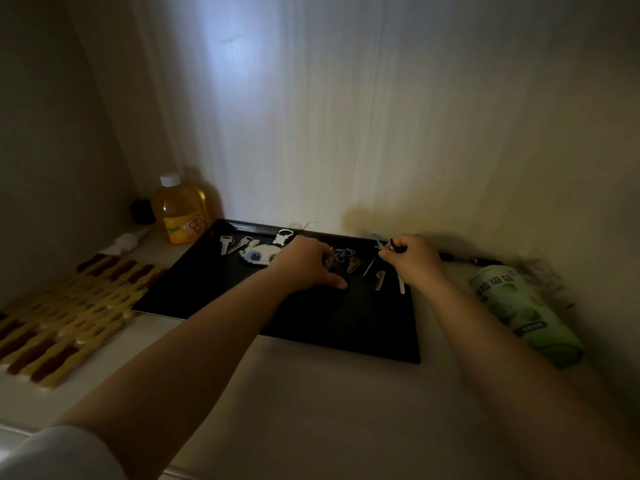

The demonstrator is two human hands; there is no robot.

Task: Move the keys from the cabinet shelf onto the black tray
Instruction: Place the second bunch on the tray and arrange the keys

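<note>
A black tray (214, 292) lies on the pale cabinet shelf (311, 393) against the back wall. Two loose silver keys (225, 244) and a white pixel-bead keychain (258, 255) rest at its far left. A bunch of keys on rings (349, 259) and several loose keys (380, 279) lie near the tray's middle right. My left hand (304, 266) rests palm down on the tray beside the ring bunch, fingers curled over something dark. My right hand (414, 259) hovers over the tray's right edge, pinching a small key with a dark ring (391, 245).
An orange drink bottle (180, 211) and a dark jar (142, 211) stand in the back left corner. A yellow and brown woven mat (62, 317) lies left of the tray. A green roll of bags (523, 313) lies to the right, a black cord (464, 259) behind it.
</note>
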